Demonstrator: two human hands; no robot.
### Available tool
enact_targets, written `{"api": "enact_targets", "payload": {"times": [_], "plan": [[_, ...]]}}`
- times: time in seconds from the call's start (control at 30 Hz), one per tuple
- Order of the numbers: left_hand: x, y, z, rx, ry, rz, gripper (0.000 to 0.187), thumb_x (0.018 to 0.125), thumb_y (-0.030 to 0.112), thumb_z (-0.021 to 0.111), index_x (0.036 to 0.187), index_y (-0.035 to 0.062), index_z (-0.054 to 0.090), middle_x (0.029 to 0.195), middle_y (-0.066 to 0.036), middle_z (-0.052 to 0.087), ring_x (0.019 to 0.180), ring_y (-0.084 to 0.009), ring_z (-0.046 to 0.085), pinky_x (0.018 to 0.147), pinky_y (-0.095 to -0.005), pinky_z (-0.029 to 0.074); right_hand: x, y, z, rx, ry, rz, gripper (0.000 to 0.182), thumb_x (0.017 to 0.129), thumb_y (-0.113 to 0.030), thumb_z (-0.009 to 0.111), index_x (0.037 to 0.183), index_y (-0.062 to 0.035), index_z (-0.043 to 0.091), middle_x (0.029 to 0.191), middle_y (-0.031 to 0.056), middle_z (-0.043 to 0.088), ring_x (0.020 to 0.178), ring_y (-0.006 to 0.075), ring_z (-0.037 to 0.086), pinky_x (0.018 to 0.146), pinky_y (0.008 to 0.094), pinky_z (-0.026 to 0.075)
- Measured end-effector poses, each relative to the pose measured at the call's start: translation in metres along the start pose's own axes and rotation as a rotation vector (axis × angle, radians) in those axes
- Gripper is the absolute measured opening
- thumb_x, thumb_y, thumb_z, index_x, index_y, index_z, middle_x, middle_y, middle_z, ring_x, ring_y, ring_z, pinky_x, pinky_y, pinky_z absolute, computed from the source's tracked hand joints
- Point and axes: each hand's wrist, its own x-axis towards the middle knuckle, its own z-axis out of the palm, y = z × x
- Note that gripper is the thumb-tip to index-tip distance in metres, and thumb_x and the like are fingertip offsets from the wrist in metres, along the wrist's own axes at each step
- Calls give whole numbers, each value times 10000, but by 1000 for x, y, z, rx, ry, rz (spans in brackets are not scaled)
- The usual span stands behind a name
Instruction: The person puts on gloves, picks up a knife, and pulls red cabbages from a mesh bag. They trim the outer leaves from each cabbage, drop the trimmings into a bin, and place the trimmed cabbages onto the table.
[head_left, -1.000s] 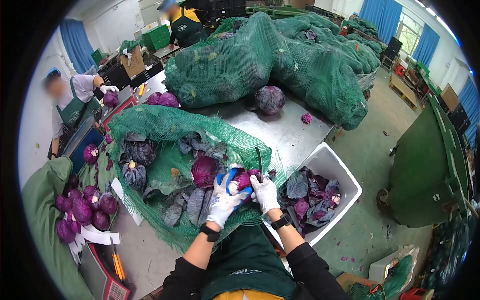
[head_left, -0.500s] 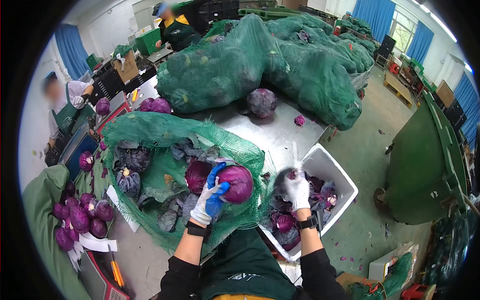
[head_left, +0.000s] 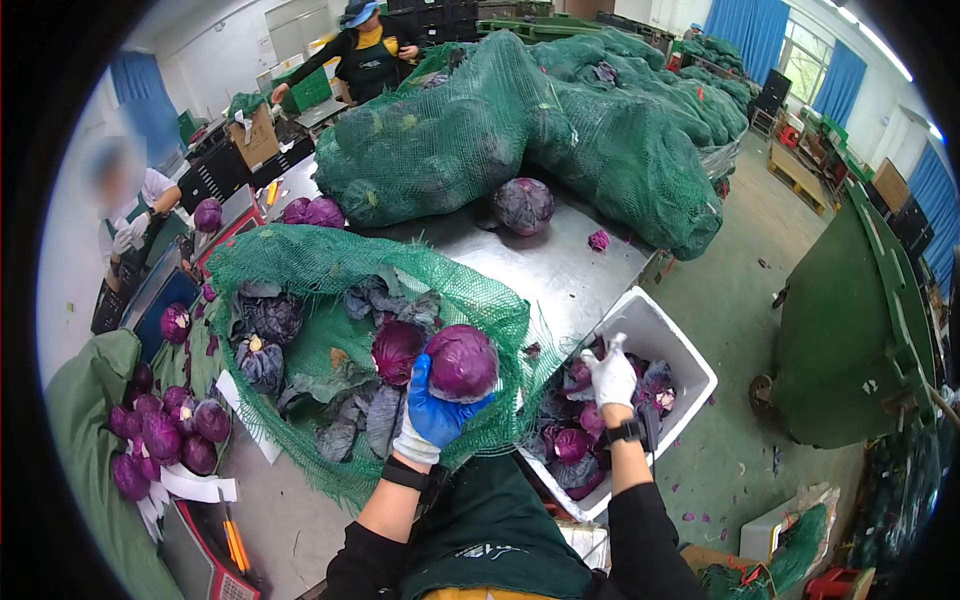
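Note:
My left hand point(head_left: 437, 412), in a blue and white glove, holds a smooth red cabbage point(head_left: 462, 363) from below and the side, above the near right part of an opened green mesh sack point(head_left: 480, 295). A second peeled-looking red cabbage point(head_left: 398, 350) lies in the sack just left of it. Loose dull outer leaves and darker cabbages point(head_left: 272, 318) also lie in the sack. My right hand point(head_left: 612, 376), in a white glove, hovers over a white foam box point(head_left: 676, 345) with its fingers apart. Purple leaves and trimmings point(head_left: 572, 446) fill the box's bottom.
Full green mesh sacks point(head_left: 430, 150) are piled across the metal table point(head_left: 570, 270), a lone cabbage point(head_left: 523, 206) before them. Several trimmed cabbages point(head_left: 162, 438) sit at left beside orange-handled tools point(head_left: 234, 545). A large green bin point(head_left: 850, 320) stands right. Two people work beyond the table.
The dark, blurred leafy mass at my right hand is gone from it, and its fingers have spread. My left hand has turned under the cabbage, which has shifted slightly left.

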Motion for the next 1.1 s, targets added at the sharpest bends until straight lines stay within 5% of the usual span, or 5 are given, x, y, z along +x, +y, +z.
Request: {"api": "enact_targets", "payload": {"times": [0.2, 0.47, 0.53, 0.93, 1.1], "plan": [[-3, -21, -15, -62, 158, -88, 636, 873, 456, 578, 1374, 132, 357, 1285, -129, 491, 1113, -299, 548, 890, -487, 509, -64, -80, -19, 488, -584, -80, 919, 714, -607, 661, 1403, -85, 346, 867, 221, 664, 838, 351, 657, 744, 400, 502], [-26, 6, -6, 1323, 53, 238, 629, 815, 183, 655, 1381, 122, 388, 1281, -110, 486, 1153, -248, 502, 900, -353, 482, -33, -64, -3, 954, -749, 71, 312, 821, -233, 691, 1031, -23, 598, 621, 22, 585, 435, 83, 523, 388, 226, 392], [-1, 12, 18, 1991, -100, 453, 713, 747, 179, 703, 1385, 112, 390, 1342, -144, 432, 1280, -278, 383, 993, -367, 412, -36, -65, 2, 967, -713, 78, 296, 827, -229, 680, 1027, -25, 601, 614, 24, 591, 433, 87, 526, 395, 231, 400], [29, -20, 15, 2072, -28, 296, 847, 589, 397, 790, 1354, 271, 451, 1262, -193, 423, 1147, -373, 424, 984, -464, 381, -49, -74, -18, 863, -638, 96, 263, 840, -224, 685, 891, -8, 544, 644, 38, 580, 464, 90, 548, 421, 259, 442], [33, -25, 22, 2245, 19, 215, 836, 574, 418, 798, 1332, 267, 479, 1273, -213, 426, 1149, -389, 428, 975, -467, 392, -47, -50, 25, 364, -181, -574, 201, 865, -223, 568, 885, -22, 571, 640, 178, 606, 558, 333, 612, 519, 426, 489]]}}
